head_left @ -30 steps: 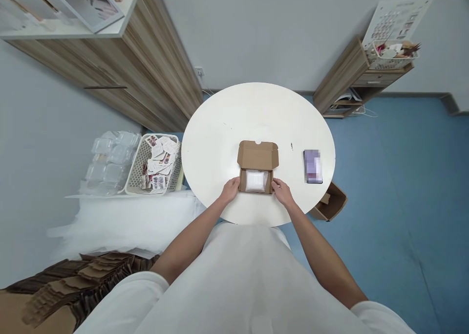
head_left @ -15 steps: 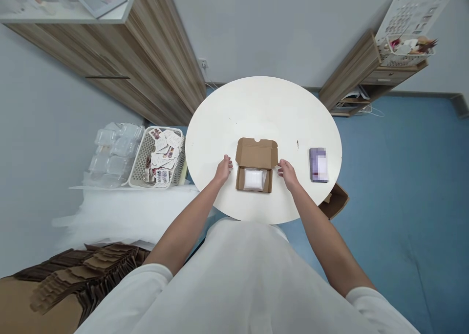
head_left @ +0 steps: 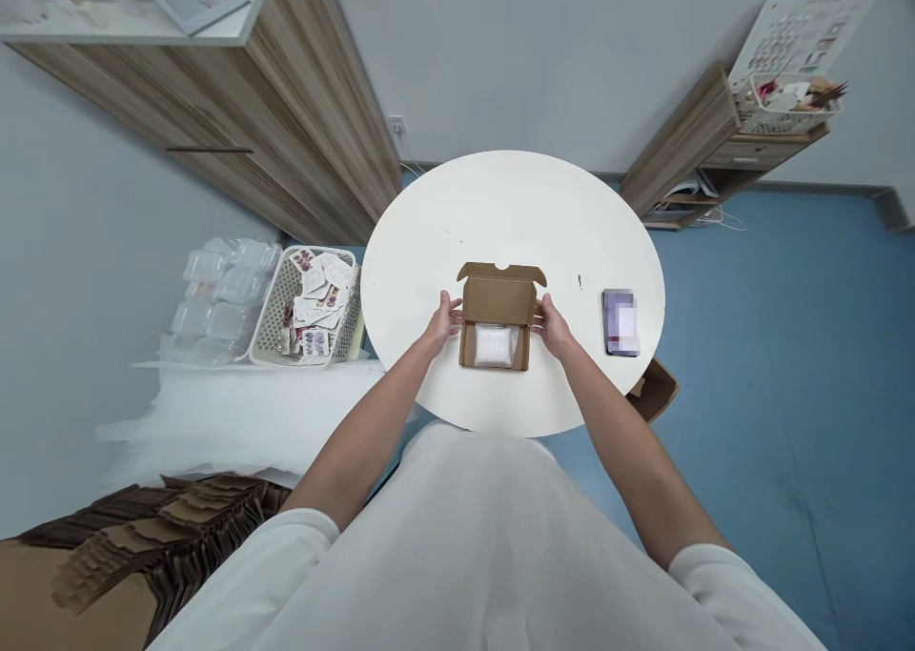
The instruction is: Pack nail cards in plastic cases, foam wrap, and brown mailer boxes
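A small brown cardboard box (head_left: 498, 303) sits on the round white table (head_left: 515, 203), its lid raised and the lid's side flaps angled outward. Inside lies a white wrapped packet (head_left: 493, 346). My left hand (head_left: 444, 324) is at the box's left side, thumb up and fingers apart, the fingertips close to its edge. On the opposite side my right hand (head_left: 552, 328) has its fingers stretched toward the right edge, some partly hidden behind the box. Whether the fingertips press on the cardboard I cannot tell.
A purple pack (head_left: 620, 323), partly blurred, lies at the table's right. Left of the table are a white basket (head_left: 261, 332) of printed cards, clear plastic trays (head_left: 207, 298) and folded cardboard (head_left: 178, 527). An open carton (head_left: 656, 392) stands below the right edge.
The lid has tilted up more steeply and its side flaps now stick outward. Both my hands have moved in closer to the box, their fingers more spread.
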{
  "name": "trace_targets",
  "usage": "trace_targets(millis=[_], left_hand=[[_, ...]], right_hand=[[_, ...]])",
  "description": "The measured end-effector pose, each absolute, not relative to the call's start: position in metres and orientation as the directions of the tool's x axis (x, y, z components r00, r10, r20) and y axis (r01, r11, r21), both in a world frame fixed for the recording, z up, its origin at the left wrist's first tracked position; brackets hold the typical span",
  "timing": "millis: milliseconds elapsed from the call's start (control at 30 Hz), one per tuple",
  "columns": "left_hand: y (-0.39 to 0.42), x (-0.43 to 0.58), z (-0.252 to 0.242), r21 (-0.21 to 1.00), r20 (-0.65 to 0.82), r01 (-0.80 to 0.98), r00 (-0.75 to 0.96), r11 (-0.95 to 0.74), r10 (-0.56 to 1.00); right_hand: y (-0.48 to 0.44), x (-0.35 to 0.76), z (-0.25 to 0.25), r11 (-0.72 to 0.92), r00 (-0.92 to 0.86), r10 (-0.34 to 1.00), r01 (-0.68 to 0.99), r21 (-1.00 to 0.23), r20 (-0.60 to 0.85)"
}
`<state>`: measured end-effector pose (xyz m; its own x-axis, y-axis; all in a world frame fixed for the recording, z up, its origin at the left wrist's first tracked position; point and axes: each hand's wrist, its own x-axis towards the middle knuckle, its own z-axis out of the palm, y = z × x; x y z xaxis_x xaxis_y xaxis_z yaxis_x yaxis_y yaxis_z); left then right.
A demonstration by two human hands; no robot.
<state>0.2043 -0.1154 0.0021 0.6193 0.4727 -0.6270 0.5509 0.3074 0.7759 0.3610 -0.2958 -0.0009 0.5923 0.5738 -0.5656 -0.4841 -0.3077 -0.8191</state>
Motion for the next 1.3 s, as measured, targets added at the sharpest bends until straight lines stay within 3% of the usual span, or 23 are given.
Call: trace_targets(millis=[200,700,833,1000,1300], left_hand=[[-0.116,0.195,0.005,0.823,-0.567,0.496,0.696,0.276,0.44],[-0.111,0.167,0.01,0.767,-0.641,0.595,0.726,0.24,0.248],[-0.115,0.167,0.014,0.772,-0.634,0.597,0.744,0.217,0.211],[-0.123,0.171,0.016,0.756,-0.654,0.635,0.723,0.159,0.223],[-0.132,0.174,0.024,0.72,-0.614,0.679,0.721,-0.146,0.321]], right_hand=[[-0.308,0.357,0.008,-0.312,0.568,0.635,-0.431,-0.847,-0.523],[-0.336,0.339,0.011,-0.313,0.434,0.705,-0.519,-0.795,-0.56],[-0.334,0.332,0.011,-0.294,0.457,0.668,-0.563,-0.773,-0.587],[-0.332,0.322,0.015,-0.403,0.476,0.617,-0.492,-0.772,-0.626],[-0.332,0.314,0.012,-0.577,0.458,0.496,-0.461,-0.674,-0.738]])
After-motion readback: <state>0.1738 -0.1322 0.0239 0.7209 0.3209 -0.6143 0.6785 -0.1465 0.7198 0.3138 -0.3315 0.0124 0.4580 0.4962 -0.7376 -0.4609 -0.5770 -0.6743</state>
